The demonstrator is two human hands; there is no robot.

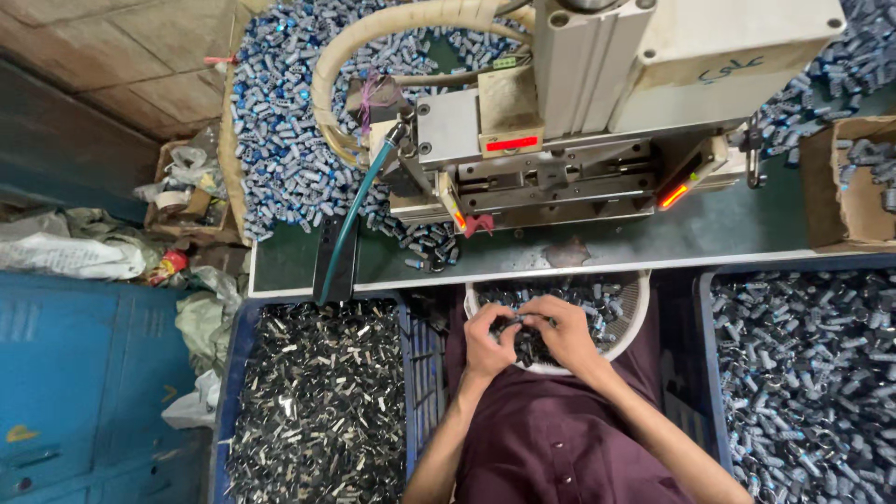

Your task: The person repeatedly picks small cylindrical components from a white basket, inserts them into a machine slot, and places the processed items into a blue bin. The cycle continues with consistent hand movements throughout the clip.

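Observation:
My left hand and my right hand meet over a round white basket that rests on my lap and holds several small dark metal parts. Fingers of both hands are curled together around a small dark part held between them. Just beyond the basket stands a press machine on a green bench.
A blue crate of shiny metal clips sits at my left, another blue crate of grey-blue cylindrical parts at my right. A heap of bluish parts lies on the bench left of the machine, with a green hose. A cardboard box stands at far right.

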